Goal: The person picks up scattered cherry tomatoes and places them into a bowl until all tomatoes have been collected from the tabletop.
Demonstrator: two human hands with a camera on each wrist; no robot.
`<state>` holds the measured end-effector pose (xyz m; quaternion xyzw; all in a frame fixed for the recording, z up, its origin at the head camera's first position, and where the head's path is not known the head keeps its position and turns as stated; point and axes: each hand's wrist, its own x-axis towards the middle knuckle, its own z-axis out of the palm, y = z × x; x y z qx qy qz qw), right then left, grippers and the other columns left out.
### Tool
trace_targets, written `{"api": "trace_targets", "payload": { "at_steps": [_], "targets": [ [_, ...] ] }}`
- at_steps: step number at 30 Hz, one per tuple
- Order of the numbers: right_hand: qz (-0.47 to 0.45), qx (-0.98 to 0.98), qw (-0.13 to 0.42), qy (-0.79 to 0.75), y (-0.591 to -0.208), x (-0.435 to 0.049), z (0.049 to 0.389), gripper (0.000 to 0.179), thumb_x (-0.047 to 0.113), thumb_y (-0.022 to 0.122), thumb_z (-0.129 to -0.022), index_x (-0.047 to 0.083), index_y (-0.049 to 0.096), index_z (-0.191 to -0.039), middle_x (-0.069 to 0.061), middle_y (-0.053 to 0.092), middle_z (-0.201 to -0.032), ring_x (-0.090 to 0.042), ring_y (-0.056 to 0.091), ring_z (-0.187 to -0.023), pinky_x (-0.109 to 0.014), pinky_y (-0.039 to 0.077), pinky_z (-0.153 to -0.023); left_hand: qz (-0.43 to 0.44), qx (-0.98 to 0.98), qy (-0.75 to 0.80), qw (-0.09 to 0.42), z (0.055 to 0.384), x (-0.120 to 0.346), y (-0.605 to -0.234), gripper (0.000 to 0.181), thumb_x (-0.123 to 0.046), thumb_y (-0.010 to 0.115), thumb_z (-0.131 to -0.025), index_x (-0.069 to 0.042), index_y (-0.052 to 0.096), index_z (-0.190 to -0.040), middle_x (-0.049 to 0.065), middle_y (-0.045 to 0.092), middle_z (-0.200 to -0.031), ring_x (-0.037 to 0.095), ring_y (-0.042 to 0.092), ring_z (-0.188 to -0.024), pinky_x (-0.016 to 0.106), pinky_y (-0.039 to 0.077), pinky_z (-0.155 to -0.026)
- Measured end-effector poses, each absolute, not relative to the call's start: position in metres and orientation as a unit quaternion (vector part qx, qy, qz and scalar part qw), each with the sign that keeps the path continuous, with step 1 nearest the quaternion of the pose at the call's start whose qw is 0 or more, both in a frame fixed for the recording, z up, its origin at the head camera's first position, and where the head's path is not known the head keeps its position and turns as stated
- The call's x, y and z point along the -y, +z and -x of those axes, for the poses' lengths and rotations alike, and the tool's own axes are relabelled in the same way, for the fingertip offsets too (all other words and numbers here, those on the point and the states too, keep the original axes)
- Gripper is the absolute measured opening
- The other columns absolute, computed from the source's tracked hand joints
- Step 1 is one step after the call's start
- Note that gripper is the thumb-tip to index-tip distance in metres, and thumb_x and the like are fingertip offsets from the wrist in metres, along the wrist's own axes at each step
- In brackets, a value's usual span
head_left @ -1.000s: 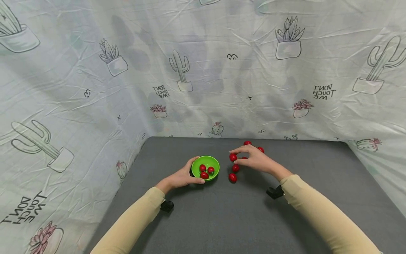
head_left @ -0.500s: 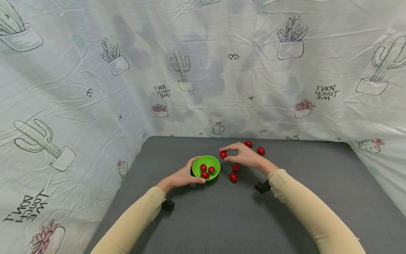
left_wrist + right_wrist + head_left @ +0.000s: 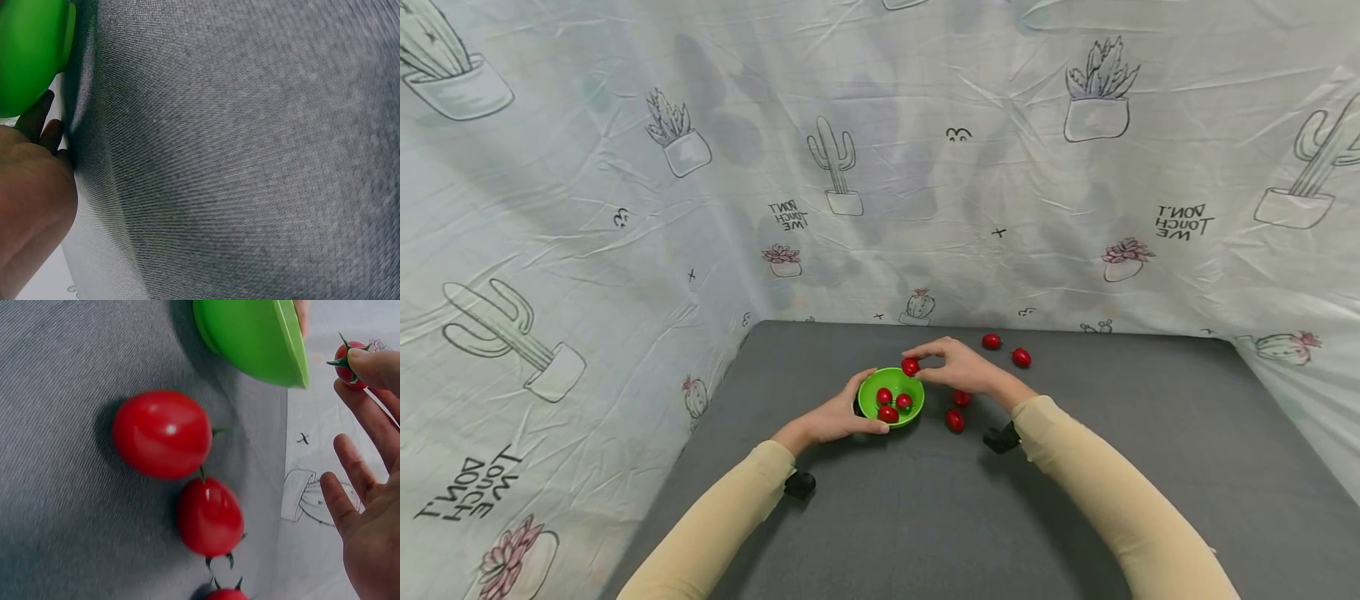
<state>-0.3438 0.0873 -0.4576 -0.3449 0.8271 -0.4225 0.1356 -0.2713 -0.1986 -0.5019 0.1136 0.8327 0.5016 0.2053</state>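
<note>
In the head view, my left hand (image 3: pixel 835 417) holds a small green bowl (image 3: pixel 891 379), thumb on the near side and fingers round the far left. Several cherry tomatoes (image 3: pixel 887 414) lie inside the bowl. My right hand (image 3: pixel 958 367) pinches another cherry tomato (image 3: pixel 911 367) between thumb and finger, over the bowl's far right rim. The right wrist view shows this tomato's green stem leaves, with the other fingers of my right hand (image 3: pixel 375 506) spread apart. In the left wrist view, the bowl's side (image 3: pixel 28 56) stands just beyond my left hand (image 3: pixel 37 187).
Two tomatoes (image 3: pixel 955 420) lie on the grey table (image 3: pixel 887 517) right of the bowl, one partly behind my right hand. Farther back, a tomato (image 3: pixel 992 342) and another tomato (image 3: pixel 1021 358) rest near the table's far edge. A cactus-print cloth (image 3: pixel 880 167) hangs behind.
My right hand has taken the tomato leftward from the group on the table to the bowl's rim. My left hand keeps its hold on the bowl.
</note>
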Motion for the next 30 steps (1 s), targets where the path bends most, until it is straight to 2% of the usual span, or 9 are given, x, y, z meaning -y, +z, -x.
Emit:
{"api": "trace_targets", "payload": {
  "at_steps": [8,12,18,30],
  "targets": [
    [0.356,-0.831,0.131,-0.406,-0.459,-0.075,0.344,0.042,0.02,0.07,-0.098,0.014,0.066,-0.139,0.001,0.062,-0.138,-0.028,0.045,-0.133,-0.059,0.035,-0.109,-0.117,-0.831,0.503,0.21,0.271,0.197,-0.5,0.102,-0.035,0.083,-0.089,-0.026,0.014,-0.163,0.007,0.032,-0.158,0.025,0.037,-0.141,0.054,0.03,-0.115],
    [0.351,-0.839,0.133,-0.395,-0.461,-0.073,0.345,0.043,0.018,0.071,-0.097,0.017,0.067,-0.139,0.004,0.062,-0.138,-0.028,0.04,-0.135,-0.058,0.033,-0.11,-0.12,-0.832,0.499,0.21,0.271,0.196,-0.499,0.102,-0.035,0.082,-0.089,-0.026,0.013,-0.163,0.008,0.031,-0.158,0.025,0.037,-0.142,0.053,0.03,-0.115],
    [0.346,-0.838,0.146,-0.395,-0.461,-0.071,0.344,0.044,0.016,0.071,-0.096,0.017,0.066,-0.139,0.002,0.058,-0.142,-0.03,0.037,-0.138,-0.061,0.031,-0.111,-0.121,-0.832,0.499,0.21,0.271,0.196,-0.498,0.103,-0.034,0.082,-0.089,-0.025,0.013,-0.164,0.009,0.029,-0.16,0.026,0.035,-0.144,0.054,0.03,-0.115],
    [0.366,-0.824,0.142,-0.41,-0.461,-0.074,0.343,0.044,0.011,0.07,-0.095,0.012,0.066,-0.139,-0.001,0.06,-0.141,-0.027,0.047,-0.136,-0.056,0.037,-0.11,-0.12,-0.834,0.498,0.206,0.271,0.2,-0.502,0.102,-0.036,0.083,-0.088,-0.027,0.014,-0.163,0.007,0.027,-0.161,0.026,0.034,-0.144,0.055,0.028,-0.115]
  ]
}}
